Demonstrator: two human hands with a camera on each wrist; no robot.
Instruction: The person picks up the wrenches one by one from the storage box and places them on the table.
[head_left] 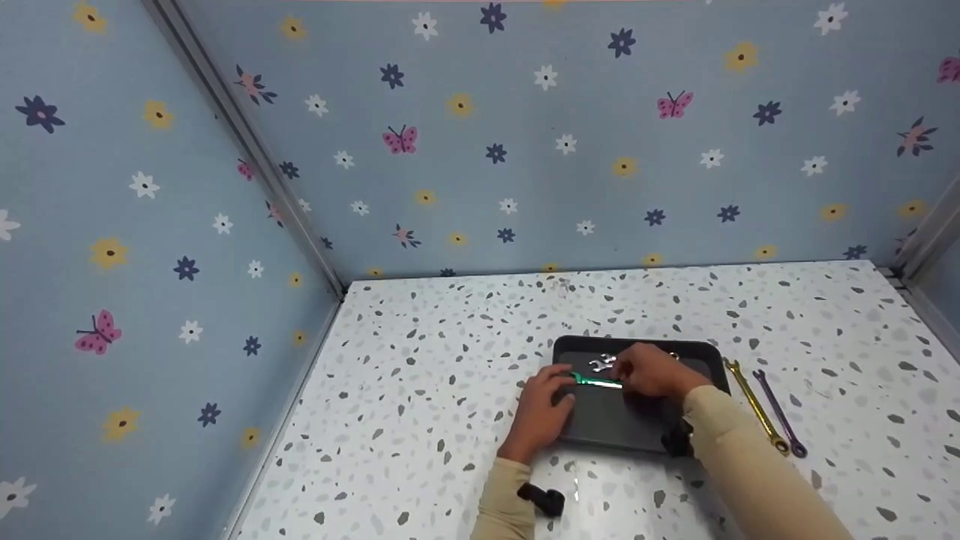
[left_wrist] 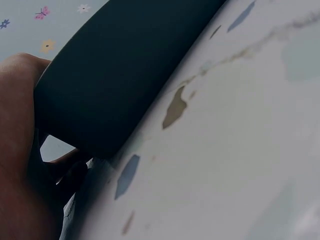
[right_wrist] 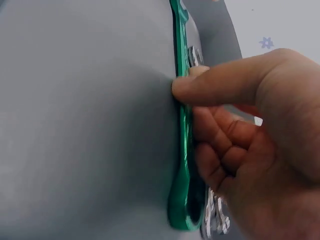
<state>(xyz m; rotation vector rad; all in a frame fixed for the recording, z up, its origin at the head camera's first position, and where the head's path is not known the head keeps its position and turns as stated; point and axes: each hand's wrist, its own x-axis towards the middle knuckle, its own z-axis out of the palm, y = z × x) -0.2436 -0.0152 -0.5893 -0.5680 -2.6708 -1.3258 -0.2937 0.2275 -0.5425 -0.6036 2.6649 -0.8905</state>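
Note:
A green combination wrench [head_left: 598,382] lies along the inside of a dark grey tray [head_left: 615,427]. My right hand [head_left: 656,371] pinches its shaft between thumb and fingers; the right wrist view shows the wrench's ring end [right_wrist: 186,210] below the hand. Several silver wrenches [head_left: 602,364] are in the tray on the far side of the green one, partly hidden by my right hand. At the tray's left side, my left hand [head_left: 538,409] grips the rim, and the left wrist view has the tray's dark outer wall [left_wrist: 115,65] beside the fingers.
Right of the tray, a gold wrench [head_left: 756,406] and a purple wrench [head_left: 780,412] lie side by side on the speckled white table [head_left: 420,405]. Flower-patterned panels [head_left: 525,150] stand behind the table and on its left.

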